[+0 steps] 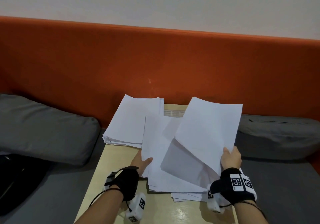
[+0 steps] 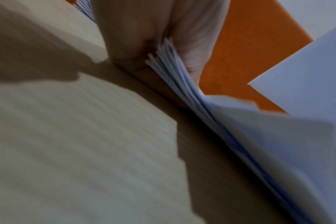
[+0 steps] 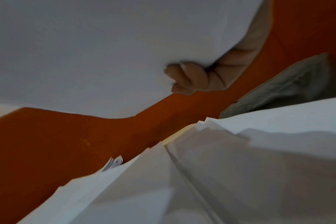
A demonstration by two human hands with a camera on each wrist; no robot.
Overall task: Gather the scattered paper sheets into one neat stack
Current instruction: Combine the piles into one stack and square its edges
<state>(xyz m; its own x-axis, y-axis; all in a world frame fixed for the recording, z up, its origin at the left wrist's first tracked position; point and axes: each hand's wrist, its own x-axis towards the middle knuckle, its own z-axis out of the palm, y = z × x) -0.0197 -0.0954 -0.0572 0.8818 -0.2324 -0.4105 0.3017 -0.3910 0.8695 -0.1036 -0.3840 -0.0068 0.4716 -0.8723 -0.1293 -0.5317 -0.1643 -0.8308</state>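
White paper sheets cover a small wooden table (image 1: 107, 165). A thick pile (image 1: 131, 120) lies at the back left. A looser bunch of sheets (image 1: 162, 154) spreads across the middle and front. My left hand (image 1: 141, 163) pinches the left edge of that bunch, thumb on top, and in the left wrist view the sheet edges (image 2: 169, 63) sit between thumb and fingers. My right hand (image 1: 231, 156) grips the near right corner of a raised sheet (image 1: 209, 128), lifted clear of the rest. The right wrist view shows its fingers (image 3: 190, 80) curled under that raised sheet (image 3: 86, 53).
An orange padded backrest (image 1: 155, 61) runs behind the table. Grey cushions lie at the left (image 1: 41, 128) and right (image 1: 277, 135) on a grey seat. A dark bag (image 1: 15, 180) sits at the far left. Bare table top shows at the front.
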